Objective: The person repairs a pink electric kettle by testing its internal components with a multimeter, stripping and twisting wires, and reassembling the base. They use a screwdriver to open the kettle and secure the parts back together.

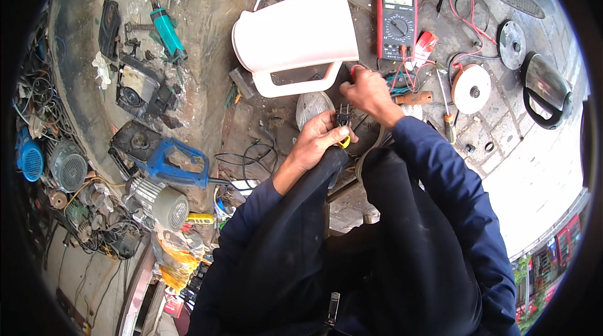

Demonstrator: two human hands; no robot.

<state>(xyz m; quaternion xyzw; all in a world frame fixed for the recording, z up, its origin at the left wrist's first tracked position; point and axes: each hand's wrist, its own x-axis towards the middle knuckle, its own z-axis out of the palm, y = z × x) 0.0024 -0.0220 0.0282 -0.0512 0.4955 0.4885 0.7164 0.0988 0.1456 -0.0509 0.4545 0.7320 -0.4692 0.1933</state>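
Motors, blue one [29,155] and grey one [68,165], heaped at the left edge of the floor [217,31], presumably kept there to leave the middle free. Teal power tool [166,31], lying toward the far left corner. Blue-handled power tool [179,163], on its side nearer the person. Black cable [254,159], in loose loops beside the left forearm.

Pale pink kettle [298,31], at the middle of the floor toward the far edge; lying on its side, handle toward the person, likely for easy reach. Left hand [312,140]: grip closed, thumb against fingers, on a black plug [343,116]; pins point away from the person, seemingly to keep the metal exposed. Yellow bit [344,142] below the fingers, nature unclear. Right hand [372,94]: grip curled closed by the kettle handle, on a red piece [356,69] too covered to identify.

Multimeter [397,25], red and black, near the far edge; screen lit and face up, probably for reading at a glance. Screwdriver [448,123], beside the right forearm, apparently within reach. White disc [471,89], flat. Metal disc [512,45] and dark kettle [546,91], toward the right edge, apart from the hands.
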